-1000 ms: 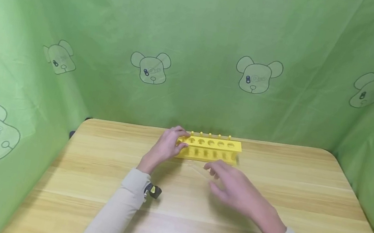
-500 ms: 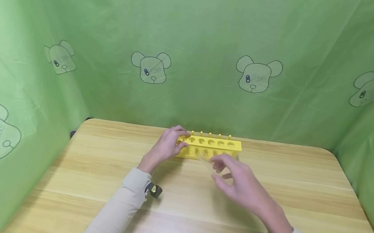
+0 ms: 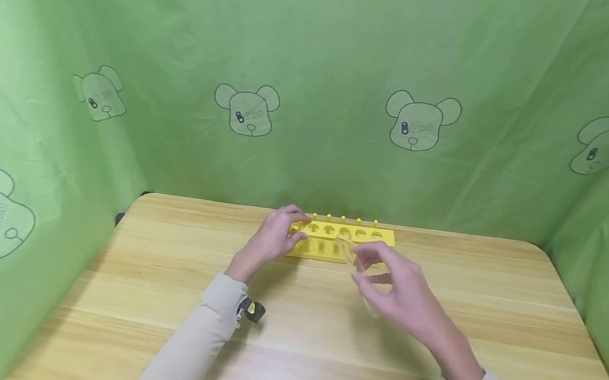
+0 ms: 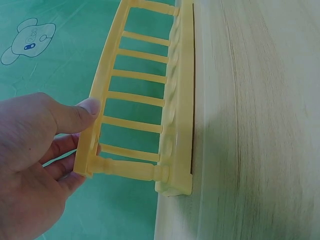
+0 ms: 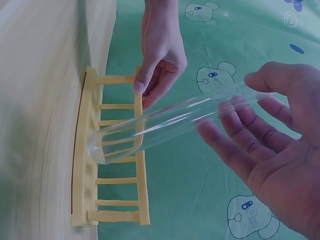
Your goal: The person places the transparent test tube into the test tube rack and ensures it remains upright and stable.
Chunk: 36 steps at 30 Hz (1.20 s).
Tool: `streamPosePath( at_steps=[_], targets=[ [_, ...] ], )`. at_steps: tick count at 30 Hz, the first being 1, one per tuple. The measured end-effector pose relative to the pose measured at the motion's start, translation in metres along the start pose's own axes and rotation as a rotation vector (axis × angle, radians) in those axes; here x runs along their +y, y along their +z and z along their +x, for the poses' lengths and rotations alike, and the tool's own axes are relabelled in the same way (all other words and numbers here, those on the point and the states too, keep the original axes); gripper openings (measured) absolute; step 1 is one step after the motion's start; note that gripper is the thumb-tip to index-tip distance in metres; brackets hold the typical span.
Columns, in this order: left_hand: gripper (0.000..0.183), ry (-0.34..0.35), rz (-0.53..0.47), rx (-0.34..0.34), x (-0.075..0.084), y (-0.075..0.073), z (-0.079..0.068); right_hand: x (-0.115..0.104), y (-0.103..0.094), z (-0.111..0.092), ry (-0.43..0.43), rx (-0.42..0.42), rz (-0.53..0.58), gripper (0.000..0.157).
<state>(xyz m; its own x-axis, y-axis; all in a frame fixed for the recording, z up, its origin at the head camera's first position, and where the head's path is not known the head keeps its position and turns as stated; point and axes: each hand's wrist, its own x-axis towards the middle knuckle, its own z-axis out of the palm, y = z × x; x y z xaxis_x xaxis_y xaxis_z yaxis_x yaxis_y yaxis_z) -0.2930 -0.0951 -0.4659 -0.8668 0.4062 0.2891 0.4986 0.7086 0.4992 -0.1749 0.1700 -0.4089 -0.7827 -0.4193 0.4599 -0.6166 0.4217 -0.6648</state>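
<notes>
A yellow test tube rack [image 3: 385, 238] stands near the back edge of the table, with a row of round holes on top and upright pegs behind. My left hand [image 3: 271, 236] grips the left end of its top bar, thumb on one side and fingers on the other, as the left wrist view shows. In front of the rack my right hand [image 3: 404, 295] holds a clear test tube [image 5: 167, 122] between thumb and fingers. The tube tilts, its rounded end pointing toward the rack and overlapping it in the right wrist view. No tube shows in the rack's holes.
The wooden table [image 3: 274, 373] carries the rack close to its far edge. Green cloth [image 3: 331, 33] with printed bear heads hangs behind and on both sides. Black wrist cameras sit at both cuffs.
My right hand has raised the test tube from low in front of the rack, up toward it, and the tube has turned steeper. The left hand stays on the rack.
</notes>
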Motion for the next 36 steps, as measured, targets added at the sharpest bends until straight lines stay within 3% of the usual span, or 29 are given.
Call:
streamPosePath(
  at_steps=[24,36],
  targets=[
    [0.039,0.011,-0.004,0.005,0.001,-0.003,0.000,0.007,-0.001,0.018,-0.068,0.186,0.078,0.049],
    [0.040,0.008,-0.004,-0.019,0.000,-0.001,0.000,0.007,-0.003,0.026,-0.086,0.224,0.079,0.047]
  ],
)
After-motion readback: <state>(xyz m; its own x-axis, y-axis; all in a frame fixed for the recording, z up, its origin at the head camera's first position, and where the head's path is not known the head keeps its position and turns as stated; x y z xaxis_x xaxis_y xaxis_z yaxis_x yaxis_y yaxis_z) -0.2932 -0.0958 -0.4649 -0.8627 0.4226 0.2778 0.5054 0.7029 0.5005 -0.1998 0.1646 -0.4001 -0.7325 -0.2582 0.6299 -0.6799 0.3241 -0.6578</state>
